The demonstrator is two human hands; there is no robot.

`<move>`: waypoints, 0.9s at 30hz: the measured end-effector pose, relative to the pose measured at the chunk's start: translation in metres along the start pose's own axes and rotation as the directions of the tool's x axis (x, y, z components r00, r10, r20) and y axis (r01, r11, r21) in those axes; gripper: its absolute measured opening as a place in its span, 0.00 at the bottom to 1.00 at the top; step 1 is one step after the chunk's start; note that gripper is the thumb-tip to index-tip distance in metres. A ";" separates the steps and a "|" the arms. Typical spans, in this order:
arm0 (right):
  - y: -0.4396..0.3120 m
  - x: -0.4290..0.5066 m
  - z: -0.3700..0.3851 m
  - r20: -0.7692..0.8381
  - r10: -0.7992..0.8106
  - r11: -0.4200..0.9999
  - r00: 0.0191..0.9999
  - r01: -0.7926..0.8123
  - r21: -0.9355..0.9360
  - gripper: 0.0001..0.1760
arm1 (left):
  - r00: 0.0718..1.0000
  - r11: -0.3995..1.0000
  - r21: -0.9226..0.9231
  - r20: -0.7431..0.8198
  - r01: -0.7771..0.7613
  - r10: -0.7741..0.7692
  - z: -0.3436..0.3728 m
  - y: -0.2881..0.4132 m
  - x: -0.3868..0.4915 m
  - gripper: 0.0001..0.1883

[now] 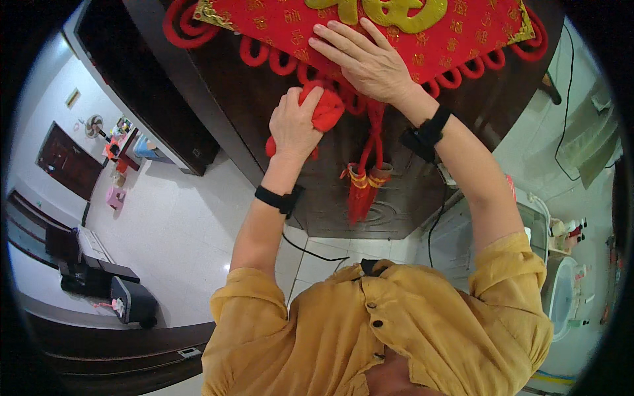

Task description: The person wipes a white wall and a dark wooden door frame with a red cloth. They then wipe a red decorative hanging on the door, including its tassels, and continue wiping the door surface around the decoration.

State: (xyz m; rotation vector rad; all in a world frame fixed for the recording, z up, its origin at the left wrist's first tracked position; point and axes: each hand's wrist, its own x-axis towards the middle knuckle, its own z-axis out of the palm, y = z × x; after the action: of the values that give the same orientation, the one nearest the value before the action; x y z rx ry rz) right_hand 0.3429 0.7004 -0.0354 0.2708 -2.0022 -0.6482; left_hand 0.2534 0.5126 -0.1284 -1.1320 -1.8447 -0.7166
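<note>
My left hand (293, 123) grips a bunched red cloth (328, 111), part of which hangs below the fingers. It is held just under the lower edge of a red hanging ornament (342, 44), a diamond-shaped panel with gold characters, gold corner pieces and looped red cord along its edges. Flat on the face of that panel rests my right hand (374, 69), fingers spread and holding nothing. From the panel's lower point hang two red tassels (364, 193) with gold bands. Behind them is a dark wooden door (317, 183). The panel's top runs out of view.
To the left, a doorway opens onto a room with a fan (94, 126), a pink stool (115, 197) and a grey bin (133, 302). At right stand a washbasin (562, 297) and several bottles (574, 230). A black cable (317, 255) crosses the tiled floor.
</note>
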 end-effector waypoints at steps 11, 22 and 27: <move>0.001 -0.002 0.001 0.014 0.006 0.999 1.000 -0.006 -0.033 0.42 | 0.994 0.992 -0.077 0.066 0.097 -0.092 0.015 0.030 0.001 0.29; 0.003 -0.003 -0.001 0.010 0.003 0.994 1.000 -0.004 0.112 0.40 | 0.957 0.906 -0.376 0.278 0.194 -0.089 -0.007 0.044 -0.024 0.31; 0.005 -0.005 -0.003 0.035 -0.021 0.987 0.999 0.016 0.159 0.37 | 0.956 0.992 -0.011 0.267 0.129 -0.122 0.022 0.060 -0.015 0.32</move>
State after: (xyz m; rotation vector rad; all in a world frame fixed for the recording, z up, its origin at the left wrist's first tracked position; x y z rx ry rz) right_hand 0.3480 0.7057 -0.0352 0.3756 -2.0920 -0.5091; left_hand 0.3037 0.5498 -0.1502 -1.1834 -2.1540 -0.6902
